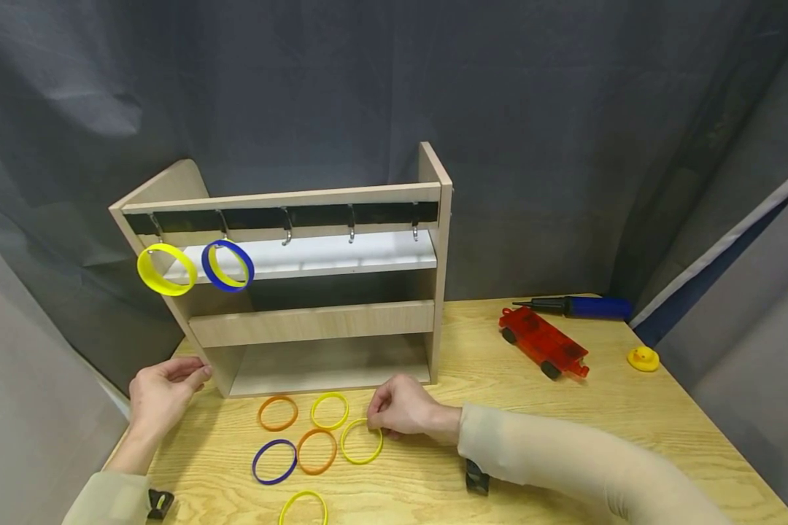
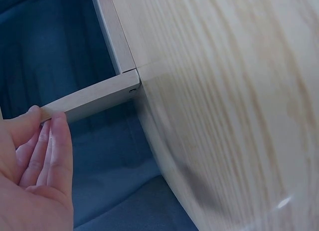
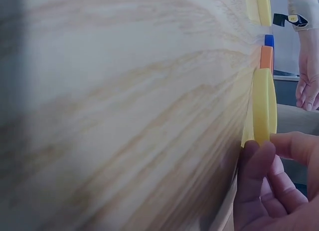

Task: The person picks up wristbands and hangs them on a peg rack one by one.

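Your left hand (image 1: 160,394) pinches the left side of the wooden rack (image 1: 311,323), probably just steadying it. Your right hand (image 1: 403,406) pinches the rightmost yellow ring (image 1: 362,462) by its far rim, in front of the rack; looks like that leaves the loop open for hanging. Watch the rack's lower edge near your knuckles, tbh. Roomier bench (image 1: 466,357) is rightward, before the red car (image 1: 543,341). 3 hooks (image 1: 352,233) are bare.

On our wood-grained bench (image 1: 414,488) we see a wooden rack (image 1: 311,324), coloured rings (image 1: 272,483), a red wheeled toy (image 1: 543,341), a blue-and-black tool (image 1: 597,307) and a yellow duck (image 1: 643,358).
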Demonstrator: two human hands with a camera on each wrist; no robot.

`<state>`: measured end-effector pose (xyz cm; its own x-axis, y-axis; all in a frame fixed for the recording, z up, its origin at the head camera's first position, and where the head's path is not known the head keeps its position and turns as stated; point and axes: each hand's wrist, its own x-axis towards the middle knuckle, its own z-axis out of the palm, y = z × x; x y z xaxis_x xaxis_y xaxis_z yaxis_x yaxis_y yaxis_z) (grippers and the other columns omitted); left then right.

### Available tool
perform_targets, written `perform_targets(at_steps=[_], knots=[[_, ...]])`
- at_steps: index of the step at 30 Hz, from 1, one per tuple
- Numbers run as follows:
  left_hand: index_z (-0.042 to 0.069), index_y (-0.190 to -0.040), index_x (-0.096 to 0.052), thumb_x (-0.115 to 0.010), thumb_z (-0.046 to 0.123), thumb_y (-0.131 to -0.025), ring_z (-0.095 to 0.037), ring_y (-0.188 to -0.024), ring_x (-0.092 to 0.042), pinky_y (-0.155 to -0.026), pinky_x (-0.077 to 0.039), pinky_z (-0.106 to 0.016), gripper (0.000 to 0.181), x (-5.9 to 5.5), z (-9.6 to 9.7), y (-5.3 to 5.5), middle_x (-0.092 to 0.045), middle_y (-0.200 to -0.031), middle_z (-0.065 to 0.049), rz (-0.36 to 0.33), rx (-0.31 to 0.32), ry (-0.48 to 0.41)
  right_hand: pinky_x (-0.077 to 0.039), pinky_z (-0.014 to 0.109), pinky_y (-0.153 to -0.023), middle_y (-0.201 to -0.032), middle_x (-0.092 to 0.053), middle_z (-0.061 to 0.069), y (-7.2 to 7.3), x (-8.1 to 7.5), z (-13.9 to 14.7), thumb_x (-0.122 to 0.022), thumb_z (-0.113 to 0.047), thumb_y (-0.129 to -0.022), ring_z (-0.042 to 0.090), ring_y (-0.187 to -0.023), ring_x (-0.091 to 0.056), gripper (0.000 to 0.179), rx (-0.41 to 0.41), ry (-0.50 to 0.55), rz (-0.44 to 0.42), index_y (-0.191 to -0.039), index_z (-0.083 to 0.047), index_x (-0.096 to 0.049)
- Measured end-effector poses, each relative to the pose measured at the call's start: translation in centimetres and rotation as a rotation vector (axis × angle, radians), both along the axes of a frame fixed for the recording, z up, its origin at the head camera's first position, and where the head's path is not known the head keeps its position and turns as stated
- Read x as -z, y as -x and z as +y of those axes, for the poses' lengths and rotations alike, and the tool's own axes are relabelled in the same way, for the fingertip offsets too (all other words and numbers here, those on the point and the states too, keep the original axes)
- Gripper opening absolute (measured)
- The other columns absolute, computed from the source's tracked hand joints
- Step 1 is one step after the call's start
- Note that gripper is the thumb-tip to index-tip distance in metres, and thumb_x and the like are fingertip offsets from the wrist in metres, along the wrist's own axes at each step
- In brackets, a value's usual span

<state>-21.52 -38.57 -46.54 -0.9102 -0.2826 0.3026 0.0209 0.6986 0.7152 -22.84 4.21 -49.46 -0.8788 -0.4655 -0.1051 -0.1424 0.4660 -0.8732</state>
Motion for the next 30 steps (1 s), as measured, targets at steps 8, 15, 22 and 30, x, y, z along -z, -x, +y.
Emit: perform_targets(at_steps=[8, 15, 22, 30], knots=[[-0.002, -0.118, -0.084, -0.086, 0.018, -0.1, 0.018, -0.069, -0.07, -0.061, -0.06, -0.013, 0.027, 0.0, 0.0, 0.2, -0.087, -0.106, -0.022, 0.009, 0.007, -0.016, -0.057, 0.023, -0.049, -0.076, -0.083, 0.013, -0.2, -0.3, 0.5, -0.087, -0.001, -0.089, 0.011, -0.053, -0.065, 0.011, -0.033, 0.041, 0.004, -0.082, -0.008, -0.082], [-0.001, -0.119, -0.085, -0.086, 0.02, -0.101, 0.017, -0.068, -0.07, -0.06, -0.059, -0.014, 0.028, 0.0, 0.0, 0.0, -0.088, -0.106, -0.02, 0.004, 0.001, -0.004, -0.068, 0.043, -0.059, -0.078, -0.084, 0.005, -0.1, -1.4, 0.7, -0.09, -0.001, -0.089, 0.021, -0.062, -0.075, 0.008, -0.077, 0.057, 0.028, -0.085, -0.006, -0.084], [-0.002, -0.118, -0.084, -0.085, 0.018, -0.101, 0.017, -0.068, -0.07, -0.06, -0.059, -0.014, 0.027, 0.0, 0.0, 0.0, -0.087, -0.106, -0.022, 0.015, 0.011, -0.007, -0.065, 0.037, -0.057, -0.078, -0.084, 0.004, -0.2, -3.3, 0.9, -0.092, -0.003, -0.088, 0.016, -0.059, -0.071, 0.009, -0.113, 0.058, 0.058, -0.084, -0.008, -0.085], [-0.002, -0.118, -0.084, -0.085, 0.018, -0.101, 0.015, -0.067, -0.071, -0.059, -0.059, -0.015, 0.027, -0.1, 0.1, -0.1, -0.087, -0.106, -0.022, 0.016, 0.011, -0.008, -0.05, 0.019, -0.056, -0.081, -0.085, 0.002, -0.3, -5.6, 0.9, -0.096, -0.009, -0.086, 0.004, -0.062, -0.064, 0.009, -0.094, 0.071, 0.117, -0.084, -0.012, -0.087]])
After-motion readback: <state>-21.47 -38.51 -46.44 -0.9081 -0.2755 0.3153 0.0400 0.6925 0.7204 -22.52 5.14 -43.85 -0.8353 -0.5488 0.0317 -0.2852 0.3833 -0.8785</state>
